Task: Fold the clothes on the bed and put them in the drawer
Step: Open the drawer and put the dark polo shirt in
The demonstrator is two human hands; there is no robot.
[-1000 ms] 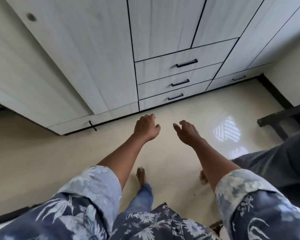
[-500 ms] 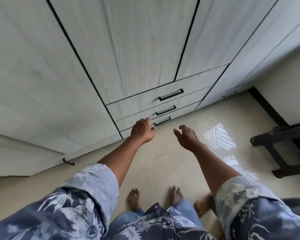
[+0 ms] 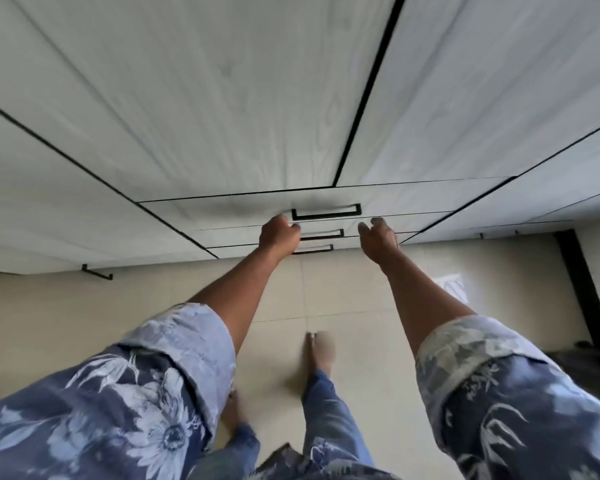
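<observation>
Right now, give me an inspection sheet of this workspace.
Surface: pale, glossy tiled floor.
Job's things: three stacked drawers, all shut; no clothes or bed in view.
Clutter: nothing seen.
Grippers: left hand has curled fingers at the left end of the second handle, and whether it grips cannot be told; right hand is relaxed and holds nothing, near the drawers' right end.
Cables: nothing seen.
Surroundings: tall wardrobe doors above the drawers; dark frame on the floor at the right.
</observation>
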